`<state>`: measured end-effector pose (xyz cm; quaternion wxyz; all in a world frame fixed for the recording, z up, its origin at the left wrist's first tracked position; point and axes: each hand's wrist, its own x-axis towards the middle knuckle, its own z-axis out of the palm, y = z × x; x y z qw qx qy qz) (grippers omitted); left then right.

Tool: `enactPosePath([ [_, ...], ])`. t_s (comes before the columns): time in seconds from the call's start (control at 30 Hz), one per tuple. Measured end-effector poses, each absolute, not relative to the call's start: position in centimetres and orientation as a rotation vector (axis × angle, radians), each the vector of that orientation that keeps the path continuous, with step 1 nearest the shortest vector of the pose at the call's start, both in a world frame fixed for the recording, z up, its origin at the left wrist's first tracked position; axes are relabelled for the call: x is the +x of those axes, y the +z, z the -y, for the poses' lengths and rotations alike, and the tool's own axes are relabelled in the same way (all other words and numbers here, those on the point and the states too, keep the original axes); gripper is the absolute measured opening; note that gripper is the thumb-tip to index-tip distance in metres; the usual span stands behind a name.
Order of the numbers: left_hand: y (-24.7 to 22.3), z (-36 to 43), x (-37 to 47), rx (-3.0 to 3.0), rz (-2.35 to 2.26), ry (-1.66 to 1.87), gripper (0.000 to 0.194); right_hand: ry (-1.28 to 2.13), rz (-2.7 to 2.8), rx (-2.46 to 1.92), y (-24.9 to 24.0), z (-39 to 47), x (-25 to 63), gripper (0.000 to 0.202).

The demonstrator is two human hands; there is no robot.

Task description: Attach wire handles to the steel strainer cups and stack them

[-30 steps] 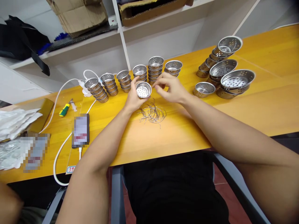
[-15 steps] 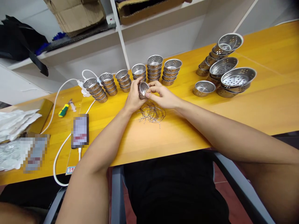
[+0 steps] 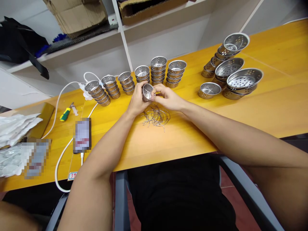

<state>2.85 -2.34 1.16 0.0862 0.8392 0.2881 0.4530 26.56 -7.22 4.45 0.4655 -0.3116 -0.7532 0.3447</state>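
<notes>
My left hand (image 3: 137,100) is wrapped around a small perforated metal strainer basket (image 3: 146,91), its open top tilted toward my right hand. My right hand (image 3: 166,98) has its thumb and forefinger pinched at the basket's near rim. A thin bright wire (image 3: 148,93) shows across the inside of the basket and runs toward those fingertips, which partly cover it. Just below both hands, a loose heap of curved wire handles (image 3: 156,116) lies on the wooden table (image 3: 183,141).
Several stacks of strainer baskets (image 3: 158,69) stand in a row behind my hands. More baskets (image 3: 244,80) are stacked at right, beside a single basket (image 3: 209,90). Leftward lie a phone (image 3: 82,136) on a white cable, a screwdriver (image 3: 65,114) and plastic bags (image 3: 16,157).
Both hands stay in nearly the same place around the basket. The bright wire inside it shows more clearly, and the right fingertips have shifted slightly at the rim.
</notes>
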Motion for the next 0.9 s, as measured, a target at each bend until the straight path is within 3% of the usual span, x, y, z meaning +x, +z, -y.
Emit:
enactPosePath([
  [0.2,1.0,2.8,3.1,2.441,-0.835,1.306,0.094,0.684,1.753,-0.759,4.5,6.7,26.6,0.078],
  [0.3,0.7,2.9,3.3,2.400,-0.847,1.320,0.096,0.614,1.758,-0.736,4.7,6.7,27.2,0.070],
  [0.43,0.7,2.9,3.4,2.375,-0.801,1.392,0.094,0.505,1.890,-0.653,5.5,6.9,28.4,0.045],
  [0.73,2.2,3.7,3.0,2.509,-0.857,1.285,0.078,0.309,2.223,-0.583,6.9,6.6,31.1,0.047],
  [0.9,2.1,3.6,2.9,2.531,-0.848,1.235,0.085,0.336,2.265,-0.586,6.8,6.5,31.4,0.028],
])
